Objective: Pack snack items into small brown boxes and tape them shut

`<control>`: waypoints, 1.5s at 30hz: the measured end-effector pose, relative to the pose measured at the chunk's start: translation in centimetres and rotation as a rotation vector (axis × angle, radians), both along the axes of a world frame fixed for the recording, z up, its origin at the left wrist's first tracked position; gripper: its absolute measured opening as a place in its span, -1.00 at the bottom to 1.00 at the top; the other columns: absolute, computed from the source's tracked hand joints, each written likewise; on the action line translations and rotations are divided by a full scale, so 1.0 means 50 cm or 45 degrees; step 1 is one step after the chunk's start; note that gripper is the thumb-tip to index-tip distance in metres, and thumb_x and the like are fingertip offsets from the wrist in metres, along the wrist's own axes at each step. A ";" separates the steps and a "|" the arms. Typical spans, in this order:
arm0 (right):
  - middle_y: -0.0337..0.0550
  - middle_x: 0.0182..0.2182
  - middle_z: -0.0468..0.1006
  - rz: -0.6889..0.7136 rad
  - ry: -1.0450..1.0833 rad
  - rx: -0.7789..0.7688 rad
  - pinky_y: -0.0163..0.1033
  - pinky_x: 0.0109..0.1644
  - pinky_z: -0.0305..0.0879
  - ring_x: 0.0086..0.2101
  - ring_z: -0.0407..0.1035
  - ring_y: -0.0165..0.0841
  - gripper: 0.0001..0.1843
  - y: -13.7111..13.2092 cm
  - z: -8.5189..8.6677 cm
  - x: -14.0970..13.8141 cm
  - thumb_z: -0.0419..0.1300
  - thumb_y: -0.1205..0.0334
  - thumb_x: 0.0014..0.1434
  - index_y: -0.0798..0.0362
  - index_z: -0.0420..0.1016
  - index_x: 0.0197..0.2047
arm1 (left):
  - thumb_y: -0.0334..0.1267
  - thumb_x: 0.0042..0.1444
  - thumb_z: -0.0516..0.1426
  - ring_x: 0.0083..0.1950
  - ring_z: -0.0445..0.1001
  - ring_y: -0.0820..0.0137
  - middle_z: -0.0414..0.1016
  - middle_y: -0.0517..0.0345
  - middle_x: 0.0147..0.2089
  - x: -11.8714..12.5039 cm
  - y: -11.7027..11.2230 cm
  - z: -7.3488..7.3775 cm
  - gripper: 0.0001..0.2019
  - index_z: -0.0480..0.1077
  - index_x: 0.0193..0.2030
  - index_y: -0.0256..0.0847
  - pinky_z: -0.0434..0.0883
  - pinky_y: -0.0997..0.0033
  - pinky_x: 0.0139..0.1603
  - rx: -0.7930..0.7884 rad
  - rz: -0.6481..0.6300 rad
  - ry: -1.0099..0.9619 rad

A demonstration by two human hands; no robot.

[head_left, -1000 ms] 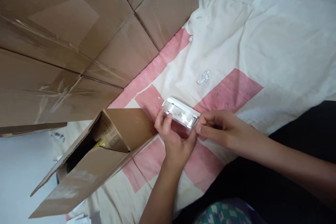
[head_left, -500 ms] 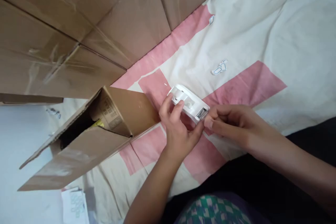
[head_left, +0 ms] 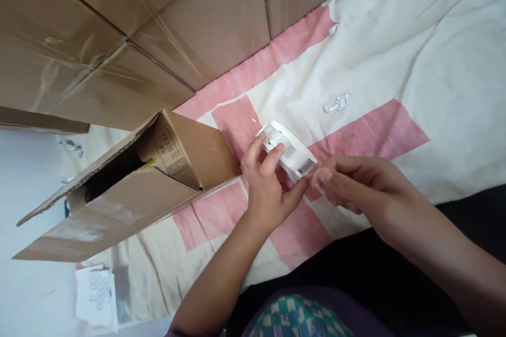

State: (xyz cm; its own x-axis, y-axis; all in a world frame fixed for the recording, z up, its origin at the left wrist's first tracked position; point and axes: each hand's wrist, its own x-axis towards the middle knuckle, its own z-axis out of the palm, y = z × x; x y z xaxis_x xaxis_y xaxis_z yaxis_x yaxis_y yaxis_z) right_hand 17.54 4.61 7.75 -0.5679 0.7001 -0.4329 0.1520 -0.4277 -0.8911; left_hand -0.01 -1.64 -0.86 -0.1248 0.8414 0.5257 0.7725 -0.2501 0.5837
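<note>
A small white plastic housing [head_left: 292, 146] with a rounded back and a hollow recess is held above the pink-and-cream cloth. My left hand [head_left: 266, 184] grips it, with two fingers reaching over the recess and the thumb under its near end. At that end sits a small dark rectangular slot. Just right of the slot, my right hand [head_left: 351, 181] is closed, thumb pressed against the forefinger. Whatever lies in that pinch, if anything, is too small to make out. The right fingertips are slightly apart from the housing.
An opened cardboard box [head_left: 209, 150] lies to the left of my hands, flaps out. Large taped cartons [head_left: 205, 26] stand behind it. Small blue-edged scraps [head_left: 337, 103] lie on the cloth [head_left: 446, 79]. Printed papers [head_left: 95, 295] are at lower left.
My right fingertips have drawn slightly away from the housing's slotted end. The left hand keeps its grip, and the housing is tilted a little differently. The view has shifted slightly.
</note>
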 end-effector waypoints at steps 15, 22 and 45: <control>-0.19 -0.45 0.47 0.013 -0.132 -0.042 -0.24 -0.35 0.17 -0.39 0.31 -0.35 -0.55 -0.012 -0.046 0.001 0.26 -0.15 0.26 0.04 0.45 -0.46 | 0.00 0.12 0.35 0.43 0.16 0.03 0.06 -0.15 0.40 0.003 0.001 0.009 -0.19 0.04 0.41 -0.01 0.23 -0.07 0.39 -0.009 0.046 0.059; -0.24 -0.53 0.36 0.040 -0.191 0.022 -0.28 -0.42 0.09 -0.47 0.19 -0.42 -0.54 -0.008 -0.062 -0.001 0.25 -0.13 0.27 0.05 0.41 -0.49 | 0.01 0.13 0.34 0.45 0.14 0.01 0.06 -0.14 0.40 0.003 0.003 0.009 -0.20 0.05 0.40 -0.01 0.23 -0.08 0.40 -0.002 0.049 0.075; -0.19 -0.48 0.45 0.090 -0.210 0.096 -0.26 -0.37 0.18 -0.42 0.30 -0.35 -0.52 -0.009 -0.058 -0.002 0.21 -0.17 0.30 0.03 0.40 -0.47 | -0.02 0.13 0.33 0.46 0.13 -0.02 0.06 -0.15 0.41 0.003 -0.001 0.004 -0.19 0.02 0.41 0.02 0.22 -0.11 0.38 -0.030 0.054 0.070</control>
State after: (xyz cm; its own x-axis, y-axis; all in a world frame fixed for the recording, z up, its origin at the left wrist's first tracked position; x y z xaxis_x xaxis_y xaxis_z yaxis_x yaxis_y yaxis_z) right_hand 17.44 4.17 4.87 -0.5427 0.6948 -0.4720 0.3261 -0.3436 -0.8807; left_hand 0.15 -1.70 -0.65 -0.1323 0.8484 0.5126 0.8130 -0.2030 0.5457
